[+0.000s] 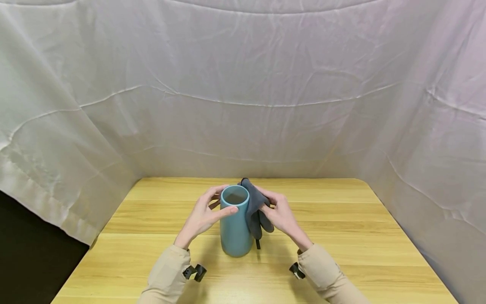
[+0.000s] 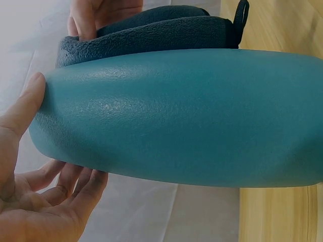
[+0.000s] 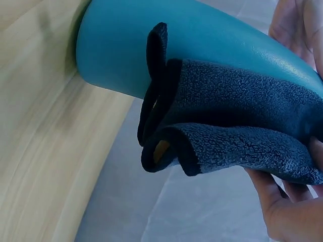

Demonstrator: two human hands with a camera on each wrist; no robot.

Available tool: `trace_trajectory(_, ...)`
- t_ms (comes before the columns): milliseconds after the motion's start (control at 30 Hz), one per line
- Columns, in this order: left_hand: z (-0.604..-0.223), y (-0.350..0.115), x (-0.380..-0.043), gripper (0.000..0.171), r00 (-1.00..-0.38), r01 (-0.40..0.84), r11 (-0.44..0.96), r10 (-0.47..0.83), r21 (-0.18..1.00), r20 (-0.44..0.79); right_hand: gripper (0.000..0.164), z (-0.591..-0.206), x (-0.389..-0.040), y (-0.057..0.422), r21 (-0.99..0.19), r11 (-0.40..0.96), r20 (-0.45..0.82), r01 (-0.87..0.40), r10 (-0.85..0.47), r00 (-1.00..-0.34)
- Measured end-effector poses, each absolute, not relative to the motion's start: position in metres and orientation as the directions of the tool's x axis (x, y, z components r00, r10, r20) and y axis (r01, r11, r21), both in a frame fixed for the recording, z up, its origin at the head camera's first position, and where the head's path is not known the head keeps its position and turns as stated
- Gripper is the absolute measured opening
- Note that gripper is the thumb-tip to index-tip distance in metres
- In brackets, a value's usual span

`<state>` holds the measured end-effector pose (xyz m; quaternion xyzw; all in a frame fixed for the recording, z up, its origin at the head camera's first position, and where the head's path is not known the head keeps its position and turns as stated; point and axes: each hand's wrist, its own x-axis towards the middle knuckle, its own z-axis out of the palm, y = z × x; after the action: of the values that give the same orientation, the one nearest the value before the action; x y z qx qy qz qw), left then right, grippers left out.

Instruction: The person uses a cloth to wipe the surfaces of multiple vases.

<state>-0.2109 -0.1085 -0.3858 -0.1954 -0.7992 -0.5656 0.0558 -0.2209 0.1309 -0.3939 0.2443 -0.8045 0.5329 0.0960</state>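
A tall blue-green vase [image 1: 236,232] stands upright on the wooden table, its round mouth facing up. My left hand [image 1: 205,213] grips it near the rim, thumb on the near side and fingers round the left side. In the left wrist view the vase [image 2: 176,121] has a smooth, slightly glossy surface. My right hand [image 1: 278,211] holds a dark grey cloth [image 1: 253,204] against the vase's upper right side. The folded cloth [image 3: 237,91] looks fluffy with a black edge and a small hanging loop [image 3: 157,48]. Its folds hide some of the right fingers.
The light wooden table [image 1: 341,236] extends around the vase. Pale fabric curtains [image 1: 265,126] enclose its back and both sides. A black area [image 1: 34,249] lies beyond the left table edge. Small black devices [image 1: 195,272] sit at both wrists.
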Motion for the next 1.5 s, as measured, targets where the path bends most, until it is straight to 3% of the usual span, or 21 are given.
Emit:
trace_trajectory(433,-0.387,-0.108,-0.212,0.06,-0.919,0.371,0.279,0.25,0.886,0.306,0.044,-0.401,-0.222,0.137,-0.812,0.307,0.399,-0.497,-0.329,-0.856)
trace_trajectory(833,-0.388,-0.107,-0.212,0.061,-0.915,0.378,0.273,0.258,0.885,0.311,0.067,-0.421,-0.226,0.143,-0.794,0.391,0.276,-0.466,-0.45,-0.849)
trace_trajectory(1033,-0.39,-0.107,-0.214,0.06,-0.912,0.383,0.271,0.261,0.883,0.315,0.064,-0.428,-0.228,0.144,-0.766,0.403,0.303,-0.501,-0.461,-0.834)
trace_trajectory(1500,-0.389,-0.107,-0.212,0.061,-0.914,0.377,0.274,0.262,0.885,0.309,0.052,-0.43,-0.225,0.143,-0.831,0.328,0.318,-0.45,-0.385,-0.867)
